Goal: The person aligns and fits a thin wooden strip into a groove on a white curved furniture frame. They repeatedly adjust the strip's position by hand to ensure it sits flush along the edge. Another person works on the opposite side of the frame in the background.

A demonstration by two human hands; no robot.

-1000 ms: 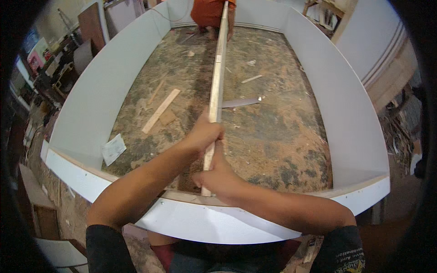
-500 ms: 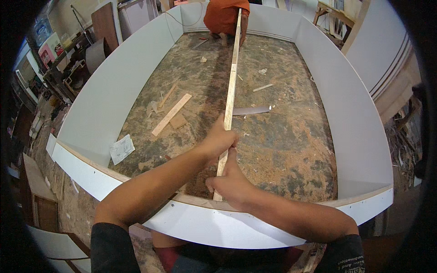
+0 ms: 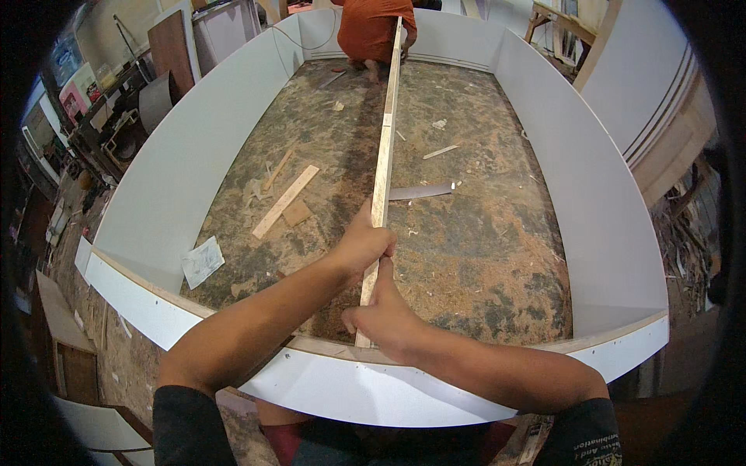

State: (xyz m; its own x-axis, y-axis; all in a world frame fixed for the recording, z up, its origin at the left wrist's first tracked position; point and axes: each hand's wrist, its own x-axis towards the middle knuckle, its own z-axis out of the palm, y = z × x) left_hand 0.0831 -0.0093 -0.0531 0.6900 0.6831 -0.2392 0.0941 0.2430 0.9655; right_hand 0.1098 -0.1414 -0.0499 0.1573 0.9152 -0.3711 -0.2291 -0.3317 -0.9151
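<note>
A long, narrow wooden board (image 3: 384,144) stands on edge down the middle of a big white-panelled frame (image 3: 342,391), from the near panel to the far side. My left hand (image 3: 362,242) is closed around the board a short way in from the near panel. Nearer to me, my right hand (image 3: 391,317) grips the same board close to its near end, thumb pointing forward. The right hand partly hides the joint between board and panel. At the far end a person in orange (image 3: 374,33) crouches inside the frame, one hand beside the board.
On the dusty floor inside the frame lie a pale wood strip (image 3: 285,202), a handsaw-like grey blade (image 3: 422,191), a thin offcut (image 3: 440,152) and a white sheet (image 3: 203,262). A wooden stand (image 3: 565,23) and clutter surround the frame.
The whole view has shifted slightly, so most things appear a little further left. Both hands keep their hold on the board. The crouching person's arm and back have changed position slightly.
</note>
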